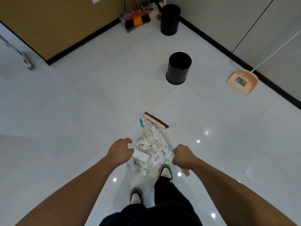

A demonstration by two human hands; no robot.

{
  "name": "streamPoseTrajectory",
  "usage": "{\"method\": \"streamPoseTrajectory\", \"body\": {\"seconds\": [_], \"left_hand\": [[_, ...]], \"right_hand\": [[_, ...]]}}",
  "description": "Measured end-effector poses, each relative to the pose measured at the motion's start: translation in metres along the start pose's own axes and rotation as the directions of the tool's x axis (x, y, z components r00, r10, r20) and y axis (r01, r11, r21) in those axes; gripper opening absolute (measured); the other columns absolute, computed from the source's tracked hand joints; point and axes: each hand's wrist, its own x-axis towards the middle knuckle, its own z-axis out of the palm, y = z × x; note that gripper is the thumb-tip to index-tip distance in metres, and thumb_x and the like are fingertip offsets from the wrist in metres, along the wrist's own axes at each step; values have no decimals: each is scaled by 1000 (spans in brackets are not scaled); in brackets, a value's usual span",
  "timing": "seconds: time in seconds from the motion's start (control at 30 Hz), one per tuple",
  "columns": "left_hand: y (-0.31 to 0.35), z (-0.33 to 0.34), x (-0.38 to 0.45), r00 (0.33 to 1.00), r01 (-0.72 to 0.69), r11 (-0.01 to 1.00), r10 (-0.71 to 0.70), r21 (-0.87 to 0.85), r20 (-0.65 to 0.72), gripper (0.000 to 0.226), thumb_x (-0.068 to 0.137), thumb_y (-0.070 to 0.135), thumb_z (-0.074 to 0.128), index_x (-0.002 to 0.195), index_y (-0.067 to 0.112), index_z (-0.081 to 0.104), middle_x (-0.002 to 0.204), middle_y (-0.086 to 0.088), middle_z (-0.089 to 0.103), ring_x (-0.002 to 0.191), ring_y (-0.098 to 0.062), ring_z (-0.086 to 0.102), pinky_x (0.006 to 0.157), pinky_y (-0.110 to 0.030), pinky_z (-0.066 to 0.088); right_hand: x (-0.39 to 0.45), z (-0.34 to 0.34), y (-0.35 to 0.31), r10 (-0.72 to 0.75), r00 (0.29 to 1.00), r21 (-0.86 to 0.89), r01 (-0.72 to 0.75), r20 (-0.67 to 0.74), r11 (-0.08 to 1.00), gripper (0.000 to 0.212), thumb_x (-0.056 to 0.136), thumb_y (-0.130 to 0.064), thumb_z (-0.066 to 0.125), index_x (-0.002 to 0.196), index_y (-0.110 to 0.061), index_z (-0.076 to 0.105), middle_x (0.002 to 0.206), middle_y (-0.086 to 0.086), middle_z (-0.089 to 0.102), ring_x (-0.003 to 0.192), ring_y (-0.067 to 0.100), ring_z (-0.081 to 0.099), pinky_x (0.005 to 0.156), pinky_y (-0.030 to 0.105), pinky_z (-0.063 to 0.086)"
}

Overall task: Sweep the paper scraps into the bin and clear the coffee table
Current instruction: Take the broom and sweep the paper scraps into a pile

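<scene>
The right hand (183,156) has a closed grip on the broom handle (164,139). The handle runs forward and left from it to the broom head (156,120), beyond the paper scraps (151,147). The left hand (120,150) grips a white object. The bin (178,68) stands well ahead, slightly right.

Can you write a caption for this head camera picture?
Right hand grips a peach-headed broom beside a pile of torn paper scraps; black round bin waits ahead.
</scene>
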Motion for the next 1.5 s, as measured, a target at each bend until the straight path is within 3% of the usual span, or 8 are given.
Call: {"method": "streamPoseTrajectory", "body": {"seconds": [0.13,0.2,0.43,0.67,0.8,1.03,1.23,1.5], "left_hand": [[-18,-6,-16,1000,3,1000,-4,-8,-29,46,90,32,57,134,22,53,132,-7,55,119,-22,52,90,-27,40],[-29,-3,-26,999,-22,1000,21,-8,-50,47,89,31,57,134,21,53,133,-8,56,121,-24,51,93,-29,40],[-51,37,-59,993,-117,993,117,-7,-5,44,88,30,57,131,22,56,129,-8,59,116,-25,54,84,-27,41],[-44,71,-84,985,-165,986,163,23,62,46,85,28,58,131,22,55,131,-7,58,117,-24,54,79,-24,37],[-14,75,-84,979,-198,979,195,54,52,46,86,29,57,132,23,55,131,-6,57,116,-24,54,79,-24,39],[89,103,-73,963,-267,954,260,138,65,48,87,29,58,133,19,54,132,-9,57,120,-26,53,89,-27,42],[219,142,-73,943,-330,920,312,211,114,48,87,32,58,134,21,54,134,-8,56,119,-24,53,87,-26,39],[353,152,-58,903,-428,846,411,318,122,49,90,34,57,136,22,51,131,-8,54,120,-24,51,91,-29,39]], "right_hand": [[-39,19,-10,-24,1000,-4,24,3,1000,8,73,-1,61,69,1,55,68,7,45,61,20,40,51,24,30],[-57,33,-6,3,999,97,0,-36,995,35,71,-1,64,101,17,64,82,23,60,68,20,43,57,28,33],[-125,104,25,129,981,294,-81,-146,952,53,75,0,63,127,-12,64,93,5,64,45,20,58,42,27,49],[-158,131,58,285,934,491,-148,-217,859,40,75,2,60,113,14,61,82,13,56,60,25,52,57,33,44],[-161,123,68,358,918,681,-152,-171,717,17,69,10,64,63,0,51,65,17,47,53,26,47,56,32,35],[-162,65,143,302,953,919,-108,-13,379,9,73,13,65,79,6,65,60,17,53,36,20,42,36,18,31],[-156,4,235,223,974,919,-52,-39,390,31,69,14,67,100,13,65,76,22,57,57,27,50,44,27,38],[-141,-29,312,203,974,749,-61,-99,659,36,68,1,69,103,10,68,93,19,68,71,24,61,63,32,50]]}}
